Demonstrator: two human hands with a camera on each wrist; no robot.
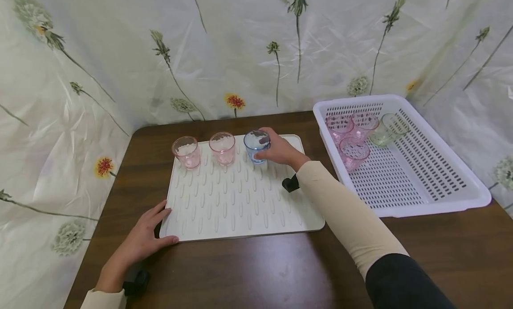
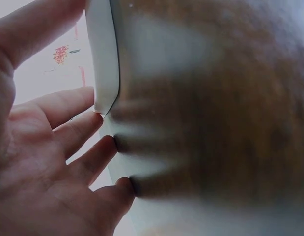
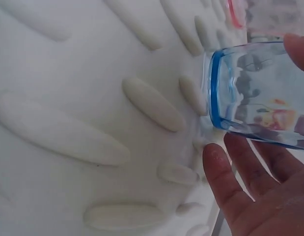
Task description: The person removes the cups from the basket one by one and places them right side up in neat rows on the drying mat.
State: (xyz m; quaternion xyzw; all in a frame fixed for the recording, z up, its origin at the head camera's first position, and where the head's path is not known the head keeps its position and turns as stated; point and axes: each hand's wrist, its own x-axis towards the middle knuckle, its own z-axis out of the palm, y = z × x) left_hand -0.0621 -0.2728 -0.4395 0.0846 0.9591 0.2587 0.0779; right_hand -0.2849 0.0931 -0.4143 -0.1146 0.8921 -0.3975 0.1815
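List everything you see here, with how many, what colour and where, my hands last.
Table: 1, dark brown, under mat and basket
Flowered curtain: count unclear, whitish, around the table
Mat: 1, white, middle of the table
Basket: 1, white, right of the mat
Pink glasses: 5, two at the mat's far edge, three in the basket
Green glass: 1, in the basket
Blue glass: 1, in the right hand
Sleeves: 2, cream, right one black higher up
Left hand: 1, bare, at the mat's near left corner
Right hand: 1, bare, at the mat's far edge
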